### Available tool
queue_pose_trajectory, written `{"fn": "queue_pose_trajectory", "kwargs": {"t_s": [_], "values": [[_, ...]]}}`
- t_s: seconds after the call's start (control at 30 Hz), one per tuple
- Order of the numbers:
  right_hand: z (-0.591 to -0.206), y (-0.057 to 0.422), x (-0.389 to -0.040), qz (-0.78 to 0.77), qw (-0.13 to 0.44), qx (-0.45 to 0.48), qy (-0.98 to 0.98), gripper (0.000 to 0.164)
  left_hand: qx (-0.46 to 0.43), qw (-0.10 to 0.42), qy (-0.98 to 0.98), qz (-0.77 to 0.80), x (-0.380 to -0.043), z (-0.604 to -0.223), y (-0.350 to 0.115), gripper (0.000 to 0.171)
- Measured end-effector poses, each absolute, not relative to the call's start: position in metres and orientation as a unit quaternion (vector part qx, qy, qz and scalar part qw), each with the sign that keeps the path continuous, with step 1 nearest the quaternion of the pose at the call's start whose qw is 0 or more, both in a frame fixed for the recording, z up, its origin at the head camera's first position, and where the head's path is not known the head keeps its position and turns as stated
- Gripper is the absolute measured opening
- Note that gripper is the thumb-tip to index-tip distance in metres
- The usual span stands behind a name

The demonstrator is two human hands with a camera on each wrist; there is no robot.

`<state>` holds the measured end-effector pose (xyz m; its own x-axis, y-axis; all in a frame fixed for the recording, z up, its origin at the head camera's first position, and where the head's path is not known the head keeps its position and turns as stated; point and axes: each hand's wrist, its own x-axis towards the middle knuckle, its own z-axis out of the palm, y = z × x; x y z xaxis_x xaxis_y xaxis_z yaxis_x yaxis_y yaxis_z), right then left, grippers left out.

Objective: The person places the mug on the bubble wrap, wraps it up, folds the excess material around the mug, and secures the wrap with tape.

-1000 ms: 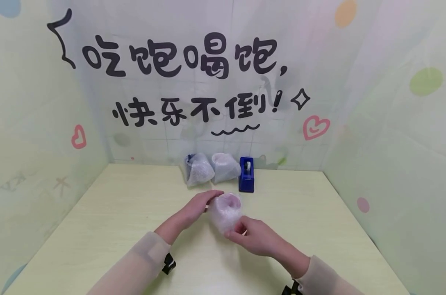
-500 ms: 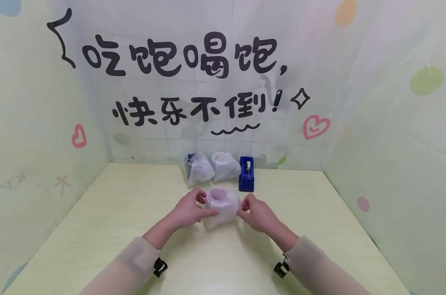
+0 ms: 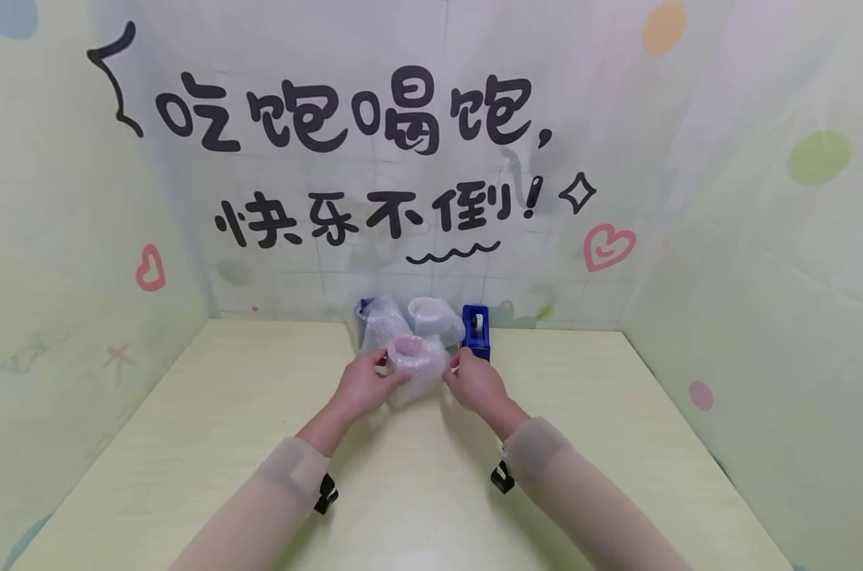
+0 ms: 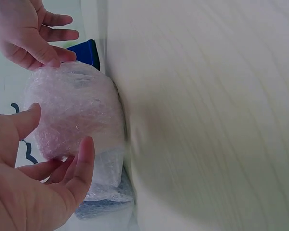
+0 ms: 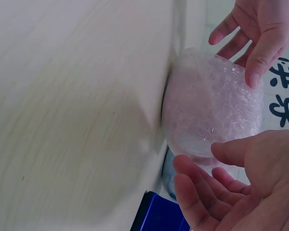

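A pinkish cup-like item in bubble wrap (image 3: 423,371) stands at the table's middle, in front of two other wrapped items, its round pink opening facing up. My left hand (image 3: 363,386) holds its left side, thumb in front and fingers behind. On the right side, my right hand (image 3: 477,382) holds the wrap between thumb and fingers. In the left wrist view the wrapped cup (image 4: 79,110) lies between both hands, close to the tabletop. The right wrist view shows my right thumb and fingers at the near edge of the bubble wrap (image 5: 212,101).
Behind stand a wrapped item with a dark blue rim (image 3: 383,321) and a whitish wrapped one (image 3: 435,319), both partly covered. A blue tape dispenser (image 3: 477,329) sits right of them, against the printed back wall (image 3: 274,277). Pale wooden tabletop (image 3: 210,412) spreads around.
The wrapped cup has turned, its opening now to the left, and moved back towards the other wrapped items. My left thumb came round to its front; my right hand moved to its right side.
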<state>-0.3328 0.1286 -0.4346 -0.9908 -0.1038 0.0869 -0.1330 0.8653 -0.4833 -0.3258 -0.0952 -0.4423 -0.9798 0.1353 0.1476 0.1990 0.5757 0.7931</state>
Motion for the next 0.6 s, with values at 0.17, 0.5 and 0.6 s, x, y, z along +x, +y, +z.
{"fn": "queue_pose_trajectory", "kwargs": {"t_s": [0.17,0.5,0.6], "values": [[-0.433,0.125,-0.335,0.257,0.023,0.056,-0.965,0.028,-0.103,0.033,-0.885,-0.452,-0.332,-0.445,-0.099,0.051],[-0.433,0.135,-0.327,0.277,0.003,0.082,-0.957,0.039,-0.118,0.008,-0.878,-0.464,-0.332,-0.448,-0.107,0.062],[-0.429,0.150,-0.312,0.256,-0.002,0.114,-0.960,0.056,-0.132,-0.010,-0.896,-0.425,-0.322,-0.443,-0.118,0.082]]}}
